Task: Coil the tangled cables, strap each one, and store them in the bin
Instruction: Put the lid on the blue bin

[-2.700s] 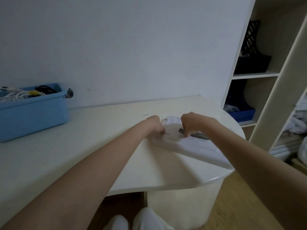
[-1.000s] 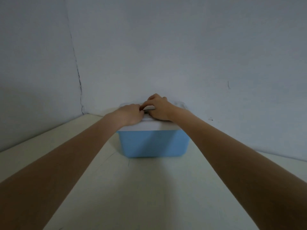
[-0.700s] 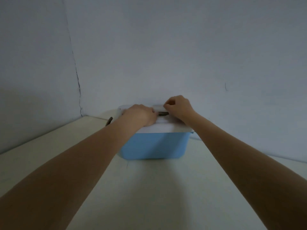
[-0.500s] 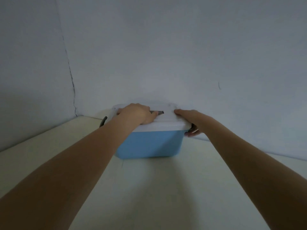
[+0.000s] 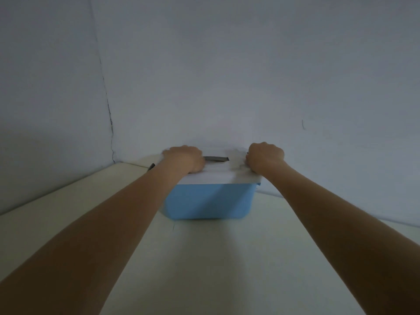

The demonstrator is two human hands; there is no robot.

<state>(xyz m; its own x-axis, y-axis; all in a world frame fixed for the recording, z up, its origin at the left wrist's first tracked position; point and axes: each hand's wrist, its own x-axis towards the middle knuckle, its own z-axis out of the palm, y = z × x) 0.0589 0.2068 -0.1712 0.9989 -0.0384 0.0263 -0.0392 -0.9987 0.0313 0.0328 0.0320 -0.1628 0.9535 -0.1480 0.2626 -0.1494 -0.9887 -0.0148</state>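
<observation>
A blue bin [image 5: 208,201] stands on the table against the wall, covered by a white lid [image 5: 218,176] with a grey handle [image 5: 216,159] on top. My left hand [image 5: 184,159] lies on the lid's left part, its fingers curled down over the far edge. At the lid's right end, my right hand [image 5: 264,155] has its fingers curled over the edge. A dark latch [image 5: 151,166] sticks out at the bin's left end. The cables are hidden inside.
The bin sits near the corner where two pale walls meet [image 5: 110,123]. The cream table [image 5: 204,269] stretches between me and the bin.
I carried the lid from the table's right side onto the bin. In the last half second my right hand moved from below the lid's right edge up onto its right end.
</observation>
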